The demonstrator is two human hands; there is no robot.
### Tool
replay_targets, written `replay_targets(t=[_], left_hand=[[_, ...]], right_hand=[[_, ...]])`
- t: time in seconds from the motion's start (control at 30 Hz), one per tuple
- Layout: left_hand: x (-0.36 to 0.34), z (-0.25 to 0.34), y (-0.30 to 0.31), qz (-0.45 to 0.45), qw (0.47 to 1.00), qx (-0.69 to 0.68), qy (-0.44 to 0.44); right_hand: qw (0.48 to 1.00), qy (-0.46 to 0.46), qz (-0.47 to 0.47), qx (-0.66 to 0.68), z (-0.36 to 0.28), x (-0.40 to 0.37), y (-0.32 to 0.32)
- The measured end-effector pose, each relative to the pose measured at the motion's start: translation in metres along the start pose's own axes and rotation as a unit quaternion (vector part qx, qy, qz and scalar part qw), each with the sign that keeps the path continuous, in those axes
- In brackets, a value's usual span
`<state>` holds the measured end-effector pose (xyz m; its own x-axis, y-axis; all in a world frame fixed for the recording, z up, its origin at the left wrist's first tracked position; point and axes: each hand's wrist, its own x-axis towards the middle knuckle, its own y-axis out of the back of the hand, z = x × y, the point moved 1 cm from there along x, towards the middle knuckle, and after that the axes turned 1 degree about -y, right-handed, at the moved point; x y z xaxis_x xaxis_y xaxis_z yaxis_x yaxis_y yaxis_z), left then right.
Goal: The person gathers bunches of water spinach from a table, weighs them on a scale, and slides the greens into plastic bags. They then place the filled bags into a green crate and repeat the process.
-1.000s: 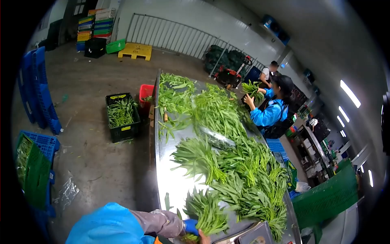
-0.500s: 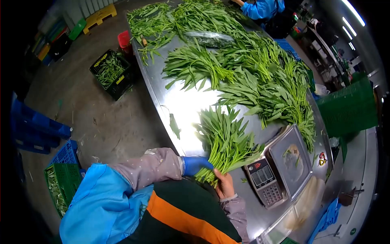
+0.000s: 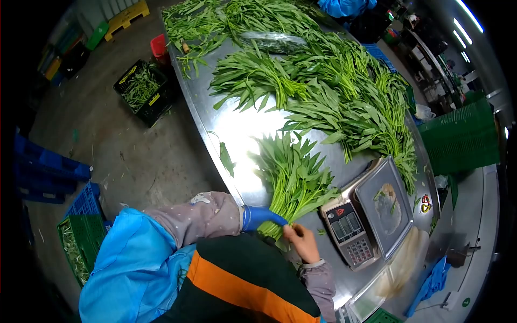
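Hands meet at the near edge of the steel table [image 3: 237, 129]. The left hand [image 3: 264, 216] wears a blue glove and is closed around the stems of a bunch of greens [image 3: 293, 180]. The right hand [image 3: 302, 242] is bare, with its fingers bent, and it touches the cut ends of the same stems. I cannot tell if it grips them, because the fingertips are hidden under the hand. The bunch lies flat on the table, with its stems at the near edge and its leaves fanned out toward the middle. Just beside it, on the right, sits a scale [image 3: 371, 212] with a flat metal tray and a keypad; the numbers on it are too small to read. A blue cloth [image 3: 431, 282] lies near the right corner, partly cut off by the dark rim of the view. Past the bunch, big piles of greens [image 3: 344, 107] cover the middle and the far right side of the table. A clear bag [image 3: 274, 40] lies among them near the far end. On the floor beside the left edge stands a black crate [image 3: 141, 91] with more greens in it. At the far end a co-worker's blue sleeve [image 3: 344, 6] is cut off at the top.
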<state>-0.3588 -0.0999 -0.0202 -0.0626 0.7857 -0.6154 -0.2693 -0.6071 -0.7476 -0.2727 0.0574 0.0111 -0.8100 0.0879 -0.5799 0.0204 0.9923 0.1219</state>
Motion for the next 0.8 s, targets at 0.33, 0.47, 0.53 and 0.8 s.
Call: replay_targets(t=[0.33, 0.47, 0.53, 0.8], left_hand=[[0.003, 0.001, 0.0, -0.031, 0.999, -0.016, 0.011], [0.004, 0.001, -0.014, -0.054, 0.998, 0.006, -0.004], [0.001, 0.001, -0.02, -0.06, 0.998, 0.008, -0.029], [0.009, 0.003, -0.024, 0.0, 1.0, -0.007, -0.016]], right_hand=[[0.933, 0.123, 0.206, 0.27, -0.005, -0.002, -0.006], [0.883, 0.107, 0.159, 0.428, -0.009, -0.026, -0.014], [0.872, 0.085, 0.133, 0.463, -0.018, -0.035, -0.019], [0.888, 0.019, -0.192, 0.417, -0.019, -0.088, 0.005]])
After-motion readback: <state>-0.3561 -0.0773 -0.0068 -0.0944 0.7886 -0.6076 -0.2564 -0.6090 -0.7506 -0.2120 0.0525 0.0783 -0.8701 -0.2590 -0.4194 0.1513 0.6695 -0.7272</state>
